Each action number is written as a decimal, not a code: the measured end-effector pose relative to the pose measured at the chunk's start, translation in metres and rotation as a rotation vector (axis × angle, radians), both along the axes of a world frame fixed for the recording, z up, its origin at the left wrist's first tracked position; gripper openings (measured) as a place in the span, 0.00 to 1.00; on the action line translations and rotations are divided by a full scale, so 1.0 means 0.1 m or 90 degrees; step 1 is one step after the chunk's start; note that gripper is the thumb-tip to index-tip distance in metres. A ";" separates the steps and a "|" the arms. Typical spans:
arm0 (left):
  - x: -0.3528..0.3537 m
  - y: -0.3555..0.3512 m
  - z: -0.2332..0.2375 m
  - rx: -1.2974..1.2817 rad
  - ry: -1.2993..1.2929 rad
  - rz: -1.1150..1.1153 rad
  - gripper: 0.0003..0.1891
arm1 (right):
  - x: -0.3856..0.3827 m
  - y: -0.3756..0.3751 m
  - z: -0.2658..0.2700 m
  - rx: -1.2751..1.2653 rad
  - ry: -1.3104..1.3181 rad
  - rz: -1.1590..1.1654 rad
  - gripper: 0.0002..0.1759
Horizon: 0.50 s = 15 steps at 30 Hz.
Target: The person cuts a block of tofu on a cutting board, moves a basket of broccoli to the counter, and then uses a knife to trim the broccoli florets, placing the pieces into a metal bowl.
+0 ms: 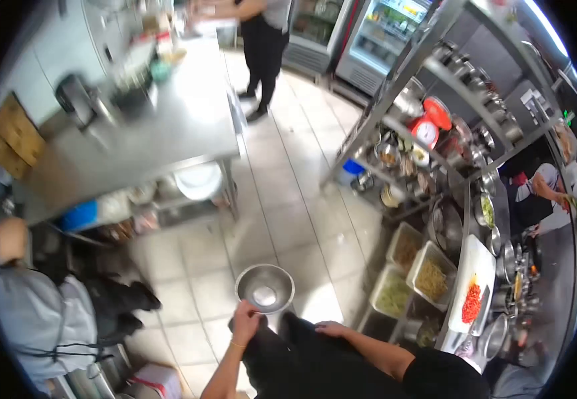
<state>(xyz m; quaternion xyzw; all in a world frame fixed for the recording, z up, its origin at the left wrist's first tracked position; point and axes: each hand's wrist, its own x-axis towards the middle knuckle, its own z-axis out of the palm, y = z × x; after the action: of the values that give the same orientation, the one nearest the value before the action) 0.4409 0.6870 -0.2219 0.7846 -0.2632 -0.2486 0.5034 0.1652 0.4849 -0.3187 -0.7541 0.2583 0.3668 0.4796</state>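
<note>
A round metal bowl (265, 288) with something whitish at its bottom is in front of my legs. My left hand (246, 321) is closed at the bowl's near rim, its fingers pressed against the edge. Away from the bowl, to its lower right, my right hand (332, 328) rests near the dark clothing on my thigh, with nothing visible in it; its fingers look stretched out.
A steel table (162, 133) stands at the upper left. At right are a rack with a red scale (427, 130), food tubs (431, 276) and a cutting board (473, 286) with chopped red pieces. One person (265, 53) stands ahead, another (42, 306) at left.
</note>
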 end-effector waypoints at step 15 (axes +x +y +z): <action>0.88 -1.39 0.70 -0.237 -0.078 -0.421 0.08 | -1.58 0.93 0.62 -0.108 0.187 -0.737 0.16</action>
<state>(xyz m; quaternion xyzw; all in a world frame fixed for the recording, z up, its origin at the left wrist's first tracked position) 0.5289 0.5480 -0.1516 0.5659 -0.5722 -0.2983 0.5132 0.0076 0.5780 -0.2566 -0.4677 0.7189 0.1247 0.4989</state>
